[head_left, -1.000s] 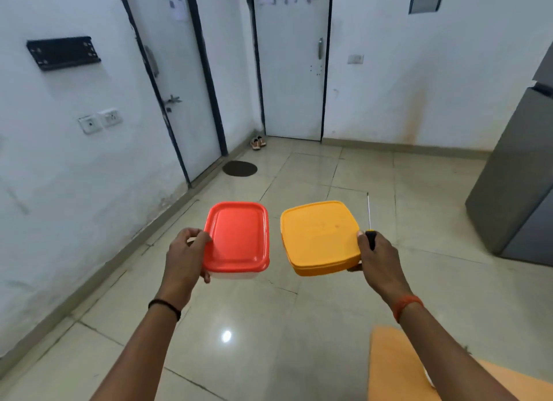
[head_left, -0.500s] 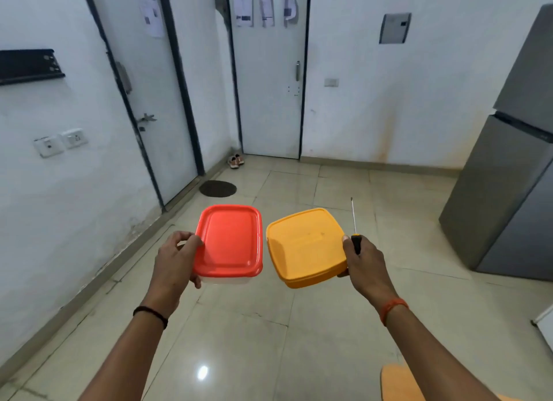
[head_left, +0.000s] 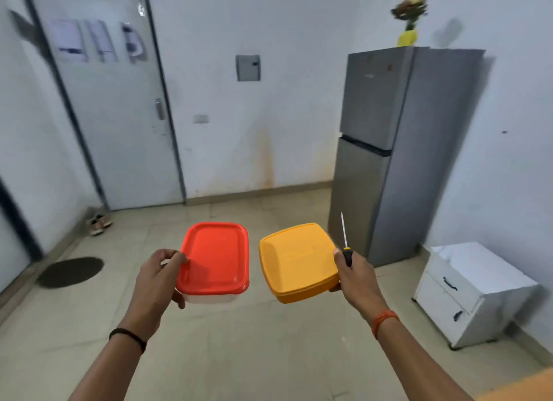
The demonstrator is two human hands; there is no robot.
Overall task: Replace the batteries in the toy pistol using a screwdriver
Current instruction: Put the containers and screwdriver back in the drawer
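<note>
My left hand [head_left: 158, 284] grips the left edge of a clear box with a red lid [head_left: 215, 258], held level in front of me. My right hand [head_left: 354, 276] holds a yellow lidded box [head_left: 296, 260] by its right edge. The same hand also pinches a screwdriver [head_left: 345, 240] with a black handle, its thin shaft pointing up. The two boxes hang side by side with a small gap between them. Both lids are on, so what is inside is hidden. No toy pistol shows anywhere.
A grey fridge [head_left: 389, 149] stands ahead on the right, a low white drawer unit [head_left: 466, 293] beside it. A white door [head_left: 119, 110] is ahead left, shoes [head_left: 98, 221] and a dark round mat [head_left: 70, 272] lie on the tiled floor. An orange surface [head_left: 526, 385] shows bottom right.
My view has swung to the right: the doors slid left, the fridge and drawer unit came into sight. Both hands keep the same hold on the boxes and screwdriver.
</note>
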